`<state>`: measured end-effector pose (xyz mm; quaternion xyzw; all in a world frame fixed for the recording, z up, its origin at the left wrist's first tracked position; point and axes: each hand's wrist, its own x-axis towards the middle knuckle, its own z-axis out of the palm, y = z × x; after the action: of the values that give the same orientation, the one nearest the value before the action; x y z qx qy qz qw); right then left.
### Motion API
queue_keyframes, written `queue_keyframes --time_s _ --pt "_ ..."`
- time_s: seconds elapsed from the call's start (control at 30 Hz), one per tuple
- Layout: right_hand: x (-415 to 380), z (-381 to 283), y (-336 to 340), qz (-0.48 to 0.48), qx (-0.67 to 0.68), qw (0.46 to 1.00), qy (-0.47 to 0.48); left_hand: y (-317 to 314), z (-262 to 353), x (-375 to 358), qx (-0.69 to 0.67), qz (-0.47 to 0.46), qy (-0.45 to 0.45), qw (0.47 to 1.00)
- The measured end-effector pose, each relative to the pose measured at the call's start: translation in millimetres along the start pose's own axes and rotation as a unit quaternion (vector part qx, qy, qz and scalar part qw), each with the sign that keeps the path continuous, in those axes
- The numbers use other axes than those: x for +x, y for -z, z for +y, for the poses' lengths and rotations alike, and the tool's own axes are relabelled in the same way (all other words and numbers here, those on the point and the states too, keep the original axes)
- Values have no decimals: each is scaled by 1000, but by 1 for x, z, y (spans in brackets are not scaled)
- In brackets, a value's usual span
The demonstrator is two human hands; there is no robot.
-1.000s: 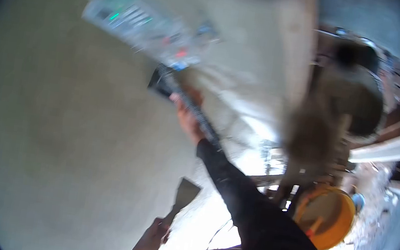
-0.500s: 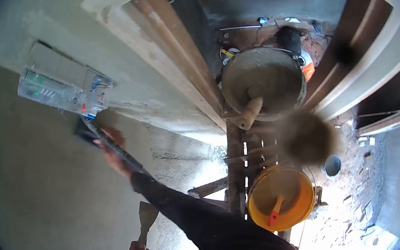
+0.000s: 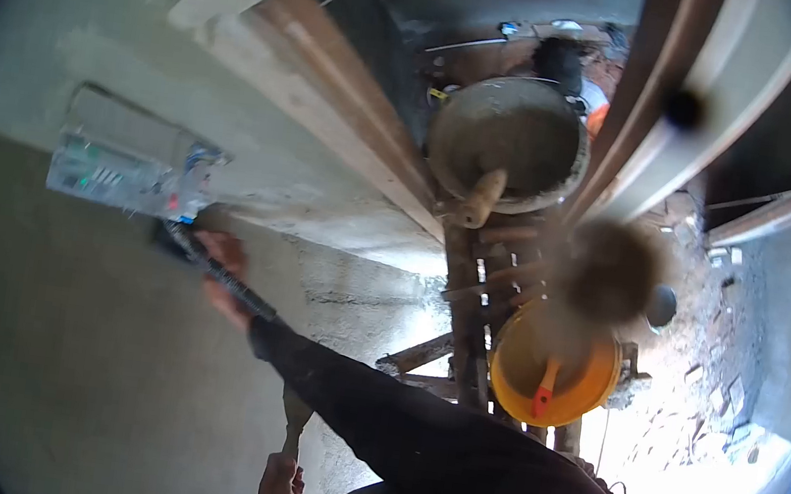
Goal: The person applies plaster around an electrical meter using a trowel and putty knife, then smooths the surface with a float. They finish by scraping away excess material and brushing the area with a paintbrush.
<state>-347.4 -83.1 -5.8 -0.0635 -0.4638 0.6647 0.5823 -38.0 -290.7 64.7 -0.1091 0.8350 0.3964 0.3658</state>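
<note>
My right hand (image 3: pixel 225 270), at the end of a dark sleeve, is closed round a blurred dark flat tool (image 3: pixel 174 242) held against the plastered wall. A black corrugated tube (image 3: pixel 227 277) crosses in front of this hand and runs up to a clear-covered electrical box (image 3: pixel 116 172) with coloured wires. Lower down, my left hand (image 3: pixel 277 487) grips the handle of a scraper (image 3: pixel 295 417) pointing upward. The sleeve hides part of its blade.
A large mortar basin (image 3: pixel 529 145) with a wooden-handled tool stands on wooden planks. Beside it is a yellow bucket (image 3: pixel 605 385) holding a red-handled brush (image 3: pixel 544 392). Behind the basin a person (image 3: pixel 559 64) is partly visible. Rubble and a small bucket (image 3: pixel 661 307) lie below right.
The view has shifted slightly, with basin and yellow bucket now further left and higher. My left hand and scraper are nearer the right sleeve, which now covers the blade's upper part.
</note>
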Motion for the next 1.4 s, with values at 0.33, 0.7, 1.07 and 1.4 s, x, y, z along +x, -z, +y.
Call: queue_keyframes --time_s 0.33,0.7,1.07,1.4 --pt "20 -35 -33 -76 -96 993 -6 -7 6 -22 18 -7 -36 999" --pt "-35 25 4 -111 -178 977 -29 -17 20 -23 5 -30 -6 1000" --pt "-10 -1 3 -66 -59 994 -60 -14 17 -21 -10 -21 29 999" --pt "40 31 -7 20 -14 999 33 -11 15 -15 2 -9 62 998"
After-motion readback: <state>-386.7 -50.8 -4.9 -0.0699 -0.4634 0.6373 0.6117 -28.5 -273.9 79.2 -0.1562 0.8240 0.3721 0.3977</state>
